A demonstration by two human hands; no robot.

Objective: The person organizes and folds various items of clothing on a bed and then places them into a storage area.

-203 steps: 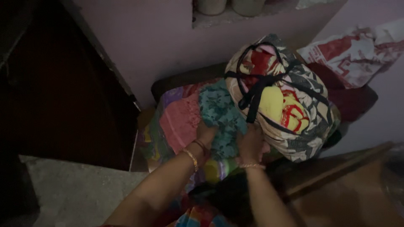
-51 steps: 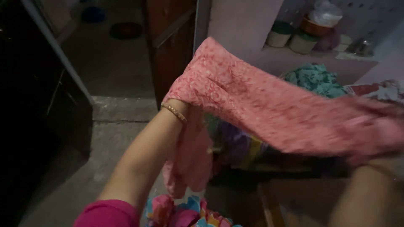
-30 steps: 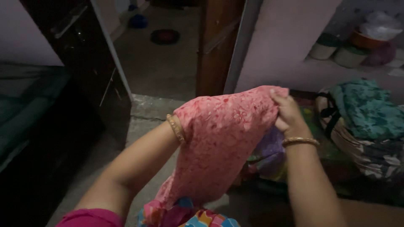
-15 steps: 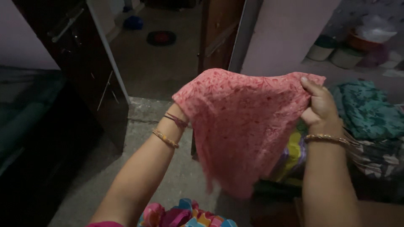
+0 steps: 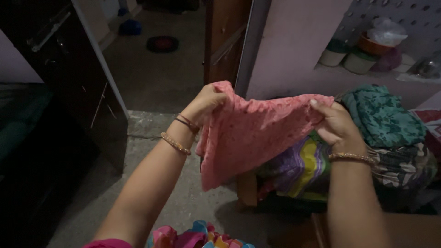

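A pink patterned cloth [image 5: 250,135] hangs in the air, stretched between both hands. My left hand [image 5: 207,101] grips its left top corner and my right hand [image 5: 331,123] pinches its right top corner. The rest of the cloth droops down to a point in front of a striped purple and yellow fabric pile [image 5: 298,170]. Both wrists wear bangles.
A teal patterned cloth [image 5: 383,117] lies on a stuffed printed bag [image 5: 404,165] at the right. Pots stand on a wall shelf [image 5: 363,59] behind. A dark cabinet [image 5: 59,92] is at the left, a wooden door [image 5: 225,41] and grey floor [image 5: 161,78] ahead.
The cloth was lifted off the pile and shaken out. In the last half second both hands lowered and drew the top edge slacker, with my left hand now showing above the cloth.
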